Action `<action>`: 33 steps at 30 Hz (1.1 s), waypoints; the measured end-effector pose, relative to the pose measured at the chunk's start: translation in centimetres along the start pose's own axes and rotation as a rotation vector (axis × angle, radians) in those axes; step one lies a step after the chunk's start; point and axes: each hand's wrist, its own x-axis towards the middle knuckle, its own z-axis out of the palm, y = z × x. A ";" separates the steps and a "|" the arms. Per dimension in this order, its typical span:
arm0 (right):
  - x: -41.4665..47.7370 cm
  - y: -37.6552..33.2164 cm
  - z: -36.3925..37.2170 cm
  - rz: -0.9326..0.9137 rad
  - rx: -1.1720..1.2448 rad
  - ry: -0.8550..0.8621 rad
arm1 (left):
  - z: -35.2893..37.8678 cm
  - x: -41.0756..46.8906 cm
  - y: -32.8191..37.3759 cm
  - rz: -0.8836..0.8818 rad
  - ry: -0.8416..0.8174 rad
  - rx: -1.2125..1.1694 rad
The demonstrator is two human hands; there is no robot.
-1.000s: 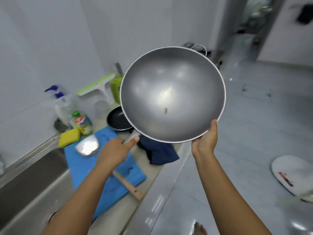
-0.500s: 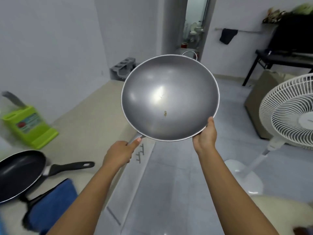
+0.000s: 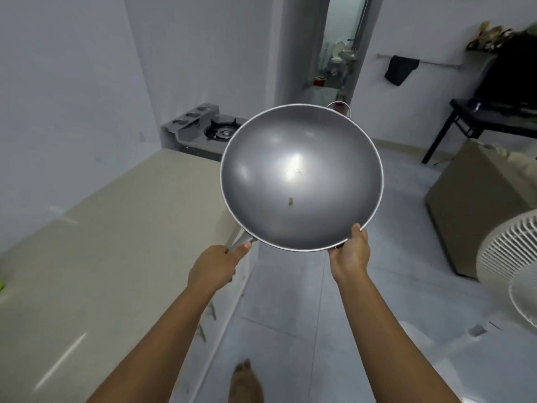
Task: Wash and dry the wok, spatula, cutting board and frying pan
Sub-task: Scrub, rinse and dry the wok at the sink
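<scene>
A large grey metal wok (image 3: pixel 302 175) is held up in front of me, tilted so its inside faces the camera. A small brownish speck sits low in its bowl. My left hand (image 3: pixel 215 266) grips the wok's long handle at the lower left, thumb lying along it. My right hand (image 3: pixel 350 251) grips the near right rim, thumb on the inner edge. A small loop handle shows at the wok's far rim. The spatula, cutting board and frying pan are out of view.
A beige countertop (image 3: pixel 116 257) runs along the left wall to a gas stove (image 3: pixel 209 132) at its far end. On the right stand a white fan (image 3: pixel 511 271), a brown box (image 3: pixel 476 210) and a black table (image 3: pixel 476 117). A doorway (image 3: pixel 340 53) opens ahead. My foot (image 3: pixel 245 382) is on the tiled floor.
The view has swung right, away from the sink, blue cutting board and black frying pan, toward the stove and doorway. Both hands keep the same hold on the wok.
</scene>
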 end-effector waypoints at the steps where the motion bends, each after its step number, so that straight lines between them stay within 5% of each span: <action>1: 2.2 0.2 1.2 -0.007 -0.013 -0.001 | 0.3 2.4 0.7 0.003 -0.004 -0.003; 16: 31.3 1.2 18.3 0.071 -0.117 -0.017 | 2.4 31.8 11.4 -0.072 -0.029 -0.060; 33: 67.2 4.3 39.4 0.289 -0.363 -0.390 | 9.6 59.4 23.1 -0.368 0.194 -0.167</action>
